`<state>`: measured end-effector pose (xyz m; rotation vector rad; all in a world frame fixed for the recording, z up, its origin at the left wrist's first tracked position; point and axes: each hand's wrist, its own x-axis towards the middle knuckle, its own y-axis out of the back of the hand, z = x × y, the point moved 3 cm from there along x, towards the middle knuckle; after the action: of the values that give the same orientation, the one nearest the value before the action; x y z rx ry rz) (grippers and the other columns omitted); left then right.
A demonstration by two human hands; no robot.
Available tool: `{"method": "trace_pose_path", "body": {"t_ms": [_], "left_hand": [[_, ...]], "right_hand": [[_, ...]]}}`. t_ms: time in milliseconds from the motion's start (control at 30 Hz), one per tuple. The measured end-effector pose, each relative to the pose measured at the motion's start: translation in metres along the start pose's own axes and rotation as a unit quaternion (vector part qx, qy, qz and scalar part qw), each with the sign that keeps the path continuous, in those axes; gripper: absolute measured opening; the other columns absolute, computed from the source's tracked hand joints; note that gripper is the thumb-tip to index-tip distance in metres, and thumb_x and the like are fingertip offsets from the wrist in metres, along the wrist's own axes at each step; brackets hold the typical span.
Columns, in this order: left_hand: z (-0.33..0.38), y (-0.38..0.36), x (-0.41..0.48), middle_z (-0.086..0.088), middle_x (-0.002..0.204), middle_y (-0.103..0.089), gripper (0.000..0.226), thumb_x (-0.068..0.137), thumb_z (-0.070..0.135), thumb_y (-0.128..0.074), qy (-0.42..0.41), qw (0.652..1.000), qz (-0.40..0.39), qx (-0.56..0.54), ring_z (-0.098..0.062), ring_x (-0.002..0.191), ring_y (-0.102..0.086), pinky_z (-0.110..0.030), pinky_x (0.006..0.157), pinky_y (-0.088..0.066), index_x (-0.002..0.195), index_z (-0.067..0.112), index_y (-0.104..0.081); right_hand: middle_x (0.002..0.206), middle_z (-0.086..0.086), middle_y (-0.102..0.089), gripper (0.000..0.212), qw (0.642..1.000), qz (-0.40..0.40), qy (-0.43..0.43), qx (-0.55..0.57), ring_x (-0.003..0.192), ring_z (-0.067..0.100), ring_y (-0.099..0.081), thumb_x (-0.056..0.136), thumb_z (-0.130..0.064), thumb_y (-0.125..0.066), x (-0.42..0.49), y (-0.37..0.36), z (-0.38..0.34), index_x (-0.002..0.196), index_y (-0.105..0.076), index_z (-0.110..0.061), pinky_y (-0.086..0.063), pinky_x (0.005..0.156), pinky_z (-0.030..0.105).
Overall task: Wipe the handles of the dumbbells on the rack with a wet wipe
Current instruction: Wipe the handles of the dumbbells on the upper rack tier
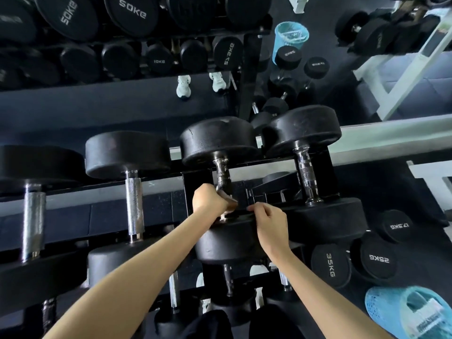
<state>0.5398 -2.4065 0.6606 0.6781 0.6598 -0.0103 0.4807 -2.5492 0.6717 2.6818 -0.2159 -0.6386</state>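
Basket [381, 305], right of the rack [188, 189], holds a packet [425, 316]; left hand [210, 201] grips a handle [221, 171]; right hand [266, 218] curled beside it, hold unclear.

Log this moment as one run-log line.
phase: wiping | left hand: grips dumbbell handle | right hand: by near head, grip unclear | wipe: not discernible

Both bare forearms reach in from below and converge on the black rubber-headed dumbbell with the chrome handle [221, 172]. The left grip [211, 203] is a fist curled round the near end of that handle, its wrist straight. The right grip [267, 220] sits just right of it, over the rim of the dumbbell's near head, with fingers curled and thumb and forefinger tips drawn together. Whether they pinch anything is unclear.
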Motion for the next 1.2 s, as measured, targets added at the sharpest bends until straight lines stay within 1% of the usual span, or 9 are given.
{"method": "trace_pose_path", "body": {"t_ms": [167,333,400,533,633,867,1000,1100,1200], "left_hand": [[0.017,0.043,-0.003,-0.006,0.062,-0.066,0.016,0.071,0.015,-0.079,-0.037,0.987,0.074,-0.141,-0.022,0.064,-0.064,-0.037,0.064,-0.058,0.066,0.006,-0.067],[0.041,0.032,-0.026,-0.007,0.077,-0.071,0.017,0.079,0.021,-0.076,-0.018,0.967,-0.063,-0.247,-0.017,0.072,-0.068,-0.036,0.077,-0.058,0.088,0.007,-0.071],[0.051,0.018,-0.032,-0.008,0.083,-0.072,0.026,0.084,0.030,-0.070,0.020,0.962,-0.123,-0.243,-0.017,0.076,-0.068,-0.036,0.081,-0.058,0.098,0.008,-0.069],[0.084,-0.014,-0.044,-0.004,0.099,-0.071,0.034,0.093,0.043,-0.053,0.044,0.948,-0.235,-0.208,-0.017,0.088,-0.066,-0.035,0.087,-0.054,0.102,0.014,-0.068],[0.108,-0.032,-0.053,0.005,0.106,-0.070,0.040,0.090,0.050,-0.053,0.015,0.954,-0.271,-0.130,-0.012,0.095,-0.067,-0.033,0.087,-0.050,0.111,0.018,-0.066],[0.143,-0.035,-0.039,-0.002,0.100,-0.068,0.024,0.090,0.033,-0.061,-0.067,0.989,-0.025,-0.127,-0.016,0.092,-0.063,-0.025,0.074,-0.046,0.106,0.016,-0.068],[0.167,-0.028,-0.032,0.001,0.116,-0.064,0.032,0.092,0.029,-0.058,-0.160,0.978,0.131,-0.015,-0.013,0.104,-0.059,-0.027,0.087,-0.047,0.121,0.016,-0.061],[0.185,-0.029,-0.025,0.000,0.132,-0.055,0.040,0.093,0.033,-0.055,-0.209,0.961,0.172,0.052,-0.016,0.120,-0.051,-0.022,0.092,-0.038,0.130,0.019,-0.054],[0.197,-0.035,-0.015,-0.004,0.147,-0.040,0.052,0.093,0.043,-0.052,-0.203,0.966,0.138,0.082,-0.019,0.138,-0.033,-0.031,0.107,-0.031,0.140,0.022,-0.043]], "right_hand": [[0.081,0.008,-0.070,0.024,0.998,-0.048,-0.022,0.033,0.081,0.021,-0.065,0.092,-0.027,-0.053,0.004,0.006,-0.004,0.090,-0.069,-0.009,-0.050,0.072,0.024],[0.116,-0.020,-0.061,0.042,0.992,-0.092,0.066,0.062,0.110,-0.004,-0.054,0.078,-0.046,-0.069,0.012,0.034,-0.035,0.116,-0.061,-0.029,-0.041,0.096,0.019],[0.111,-0.028,-0.057,0.048,0.986,-0.090,0.139,-0.009,0.103,-0.009,-0.052,0.074,-0.049,-0.071,0.013,0.043,-0.050,0.117,-0.059,-0.032,-0.039,0.091,0.013],[0.078,-0.017,-0.064,0.004,0.975,-0.042,0.205,-0.072,0.075,0.000,-0.058,0.082,-0.028,-0.069,0.023,0.061,-0.051,0.084,-0.065,-0.029,-0.047,0.067,0.019],[0.049,-0.015,-0.052,0.031,0.991,0.009,0.126,0.036,0.048,0.002,-0.044,0.084,-0.024,-0.068,0.037,0.093,-0.029,0.056,-0.056,-0.024,-0.035,0.052,0.021],[0.051,-0.004,-0.044,0.035,0.984,0.115,0.132,0.010,0.050,0.009,-0.038,0.086,-0.013,-0.062,0.080,0.174,-0.016,0.056,-0.043,-0.015,-0.031,0.054,0.029],[0.053,0.001,-0.034,0.033,0.975,0.141,0.120,-0.124,0.051,0.020,-0.030,0.089,-0.016,-0.045,0.109,0.192,-0.020,0.060,-0.031,-0.007,-0.025,0.048,0.026],[0.063,0.006,-0.043,0.025,0.956,0.055,0.126,-0.259,0.061,0.027,-0.043,0.093,-0.015,-0.043,0.121,0.169,-0.023,0.069,-0.041,-0.009,-0.028,0.055,0.031],[0.058,0.008,-0.043,0.042,0.976,-0.141,0.070,-0.150,0.056,0.021,-0.045,0.095,-0.035,-0.048,0.121,0.145,-0.012,0.065,-0.048,-0.005,-0.036,0.057,0.029]]}}
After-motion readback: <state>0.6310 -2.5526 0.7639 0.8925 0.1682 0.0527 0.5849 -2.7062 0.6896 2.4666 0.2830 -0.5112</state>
